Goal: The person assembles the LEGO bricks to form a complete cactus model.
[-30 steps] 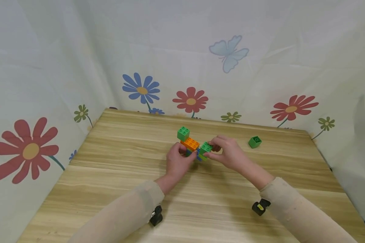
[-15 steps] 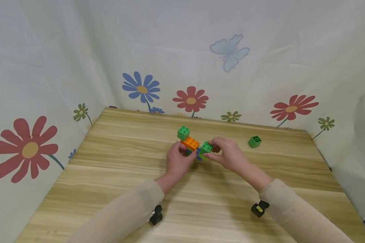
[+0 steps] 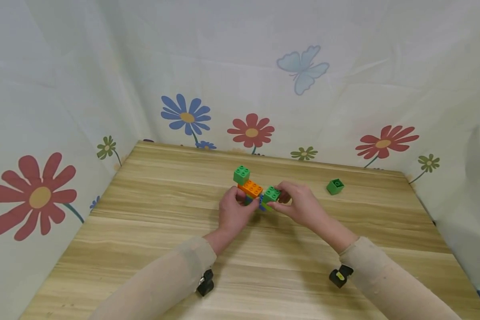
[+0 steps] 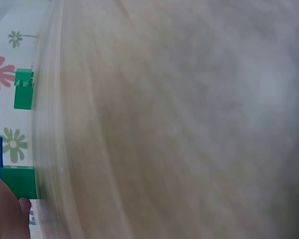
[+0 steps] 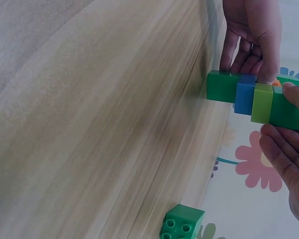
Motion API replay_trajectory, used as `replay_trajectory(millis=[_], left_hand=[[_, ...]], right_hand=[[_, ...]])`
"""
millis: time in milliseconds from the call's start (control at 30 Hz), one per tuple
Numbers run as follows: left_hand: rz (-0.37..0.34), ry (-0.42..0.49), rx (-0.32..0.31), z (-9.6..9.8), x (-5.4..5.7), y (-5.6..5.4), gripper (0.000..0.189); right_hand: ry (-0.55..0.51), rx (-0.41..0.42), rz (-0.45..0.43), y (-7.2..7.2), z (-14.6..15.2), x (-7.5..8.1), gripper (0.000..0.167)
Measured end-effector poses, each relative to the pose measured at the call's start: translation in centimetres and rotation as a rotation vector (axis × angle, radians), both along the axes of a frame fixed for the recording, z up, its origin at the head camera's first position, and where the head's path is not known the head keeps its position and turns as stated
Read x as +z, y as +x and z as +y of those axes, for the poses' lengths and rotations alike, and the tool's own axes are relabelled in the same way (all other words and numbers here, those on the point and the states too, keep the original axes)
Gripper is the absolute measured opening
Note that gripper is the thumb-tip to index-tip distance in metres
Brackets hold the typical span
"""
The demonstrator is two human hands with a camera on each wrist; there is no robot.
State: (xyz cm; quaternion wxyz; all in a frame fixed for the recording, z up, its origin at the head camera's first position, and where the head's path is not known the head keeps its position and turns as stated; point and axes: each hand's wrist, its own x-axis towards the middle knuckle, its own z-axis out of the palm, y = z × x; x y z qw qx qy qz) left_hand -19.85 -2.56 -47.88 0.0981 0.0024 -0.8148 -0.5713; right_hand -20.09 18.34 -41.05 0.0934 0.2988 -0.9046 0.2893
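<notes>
A small build of toy building bricks stands near the table's middle. In the head view a green brick (image 3: 242,175) tops its far left end, above an orange brick (image 3: 251,188). My left hand (image 3: 235,214) grips the build's near side, fingers and thumb around its lower bricks. My right hand (image 3: 302,203) pinches another green brick (image 3: 271,194) on the right end, over a lime brick (image 3: 267,207). From the right wrist, a lower green brick (image 5: 222,86), a blue brick (image 5: 244,94) and the lime one line up between both hands. Fingers hide parts of the build.
To the right, a loose green brick (image 3: 335,187) lies on its side on the wooden table (image 3: 164,191). A flowered cloth (image 3: 224,66) hangs behind the table and along both sides.
Both hands keep their hold on the bricks and barely shift. The loose green brick stays where it was.
</notes>
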Motion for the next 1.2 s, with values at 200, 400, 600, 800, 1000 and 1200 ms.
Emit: replay_trajectory(millis=[200, 400, 600, 800, 1000, 1200], left_hand=[[0.0, 0.004, -0.005, 0.0, 0.0, -0.1, 0.036], [0.006, 0.016, -0.01, 0.0, 0.1, 0.0, 0.035], [0.003, -0.007, -0.001, 0.1, 0.1, 0.0, 0.036], [-0.018, -0.005, 0.005, 0.2, 0.1, 0.2, 0.036], [-0.026, 0.001, 0.003, 0.3, 0.0, 0.2, 0.035], [-0.022, -0.002, 0.013, 0.1, 0.0, 0.2, 0.034]], right_hand=[[0.001, -0.009, -0.02, 0.0, 0.0, -0.3, 0.029], [0.021, -0.019, -0.026, 0.1, 0.0, -0.4, 0.029], [0.009, -0.03, -0.039, 0.1, 0.0, -0.8, 0.029], [-0.005, -0.036, -0.065, 0.4, 0.4, -0.7, 0.038], [-0.014, -0.062, -0.082, 0.9, 1.8, -0.3, 0.052], [-0.025, -0.095, -0.057, 0.9, 4.0, 0.3, 0.05]])
